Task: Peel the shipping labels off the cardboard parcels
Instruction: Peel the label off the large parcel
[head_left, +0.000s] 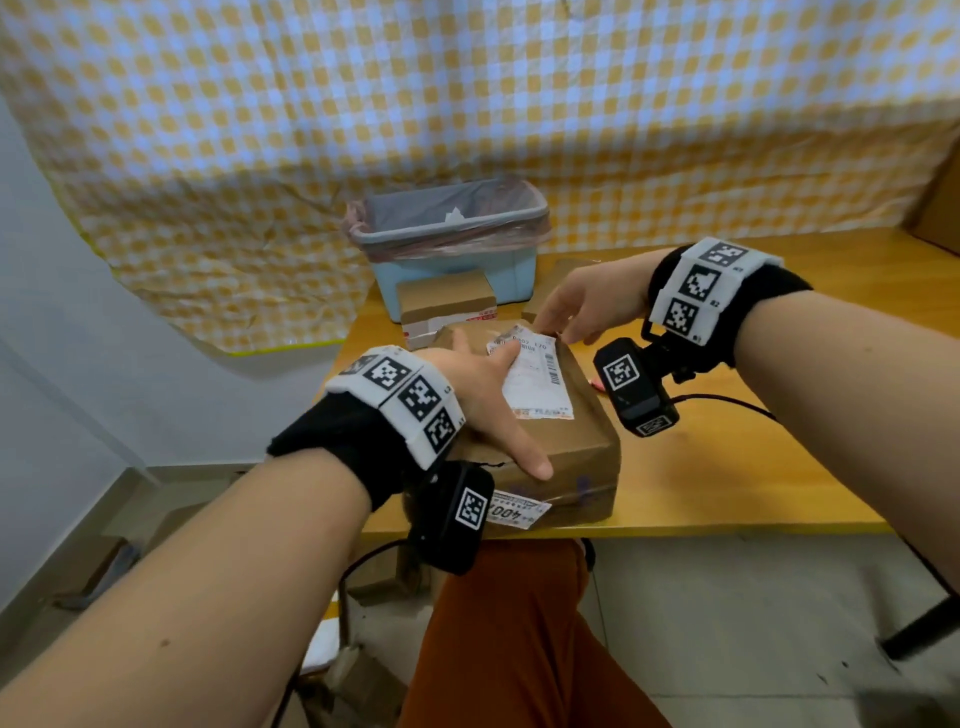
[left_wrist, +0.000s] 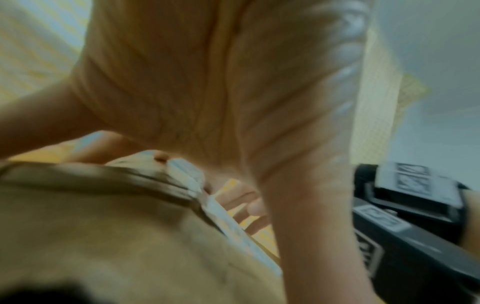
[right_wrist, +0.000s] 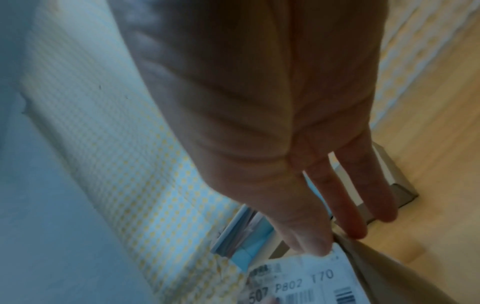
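Cardboard parcel lies on the table, directly before the person. Shipping label runs lengthwise front to back. Left hand presses flat, fingers spread. Right hand, nearer, pinches the label's far corner.

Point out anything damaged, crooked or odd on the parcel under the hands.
The shipping label on the near parcel is wrinkled and its far edge lifts where the right hand touches it. A crack runs along the parcel's near top edge, and a second label sits crooked on its front.
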